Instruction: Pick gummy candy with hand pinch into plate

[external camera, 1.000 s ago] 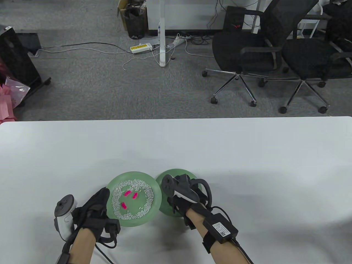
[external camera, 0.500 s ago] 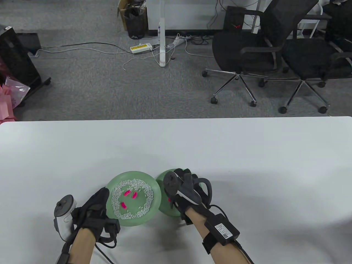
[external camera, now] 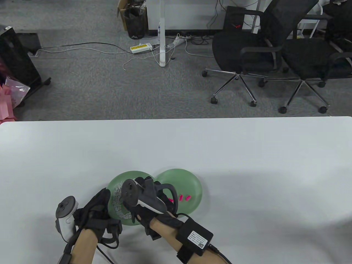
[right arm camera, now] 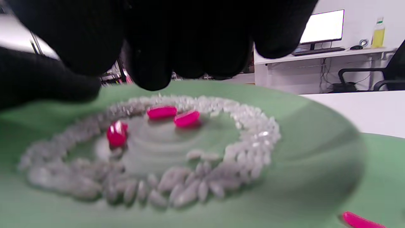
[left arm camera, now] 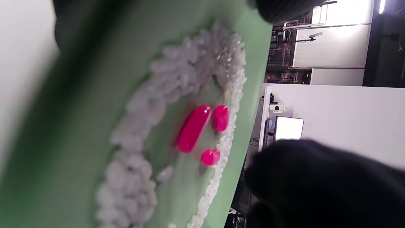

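Note:
A green plate (external camera: 117, 180) holds a ring of white rice and three pink gummy candies (right arm camera: 161, 112), also clear in the left wrist view (left arm camera: 193, 128). My right hand (external camera: 141, 183) hovers over this plate. In the right wrist view its fingers (right arm camera: 152, 69) hang just above the candies, apart from the thumb, and hold nothing. A second green plate (external camera: 181, 178) to the right holds three pink candies (external camera: 180, 197). My left hand (external camera: 103, 196) rests against the rice plate's left rim with its fingers extended.
The two plates touch near the table's front edge. The white table (external camera: 247, 154) stretches out behind and to both sides. Office chairs (external camera: 247, 52) and cables lie on the floor beyond the far edge.
My right hand has moved left from over the right plate to over the rice plate. The right plate now shows three candies. My left hand has stayed at the rim.

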A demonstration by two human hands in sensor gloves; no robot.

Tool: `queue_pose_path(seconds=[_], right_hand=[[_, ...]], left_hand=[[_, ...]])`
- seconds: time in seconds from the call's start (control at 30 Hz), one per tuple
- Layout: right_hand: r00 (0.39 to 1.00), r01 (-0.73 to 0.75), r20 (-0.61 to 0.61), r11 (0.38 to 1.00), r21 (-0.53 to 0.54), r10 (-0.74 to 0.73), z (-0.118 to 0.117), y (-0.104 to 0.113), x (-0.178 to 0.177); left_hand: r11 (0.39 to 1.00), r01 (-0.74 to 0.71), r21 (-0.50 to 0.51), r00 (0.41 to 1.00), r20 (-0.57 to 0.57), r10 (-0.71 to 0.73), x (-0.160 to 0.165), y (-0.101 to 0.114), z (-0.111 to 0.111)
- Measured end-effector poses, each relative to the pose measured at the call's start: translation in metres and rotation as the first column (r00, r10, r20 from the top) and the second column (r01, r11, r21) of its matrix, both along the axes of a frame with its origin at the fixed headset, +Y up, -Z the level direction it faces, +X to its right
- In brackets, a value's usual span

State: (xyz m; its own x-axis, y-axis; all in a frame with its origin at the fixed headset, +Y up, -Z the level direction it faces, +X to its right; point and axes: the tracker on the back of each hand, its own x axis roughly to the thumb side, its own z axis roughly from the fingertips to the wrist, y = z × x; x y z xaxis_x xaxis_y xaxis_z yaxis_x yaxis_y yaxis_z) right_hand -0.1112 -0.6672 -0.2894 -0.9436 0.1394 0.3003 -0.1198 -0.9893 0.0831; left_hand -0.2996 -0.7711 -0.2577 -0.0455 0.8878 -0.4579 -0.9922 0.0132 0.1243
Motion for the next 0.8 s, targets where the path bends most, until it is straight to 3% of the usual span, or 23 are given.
queue_pose_path(seconds=[0.2,0.43,0.8], right_hand=[[0.996,-0.092,-0.007,0.996,0.003,0.092,-0.003,-0.014,-0.017],[0.995,-0.100,-0.009,0.995,0.018,0.100,-0.002,-0.021,-0.021],[0.998,-0.011,-0.053,0.997,0.074,0.015,0.000,-0.014,-0.012]], left_hand=[[1.000,-0.005,0.000,1.000,-0.005,0.005,0.000,0.000,0.000],[1.000,0.015,-0.005,1.000,-0.023,-0.016,0.001,0.002,0.000],[1.000,-0.010,0.001,0.999,-0.033,0.010,-0.001,-0.003,-0.001]])
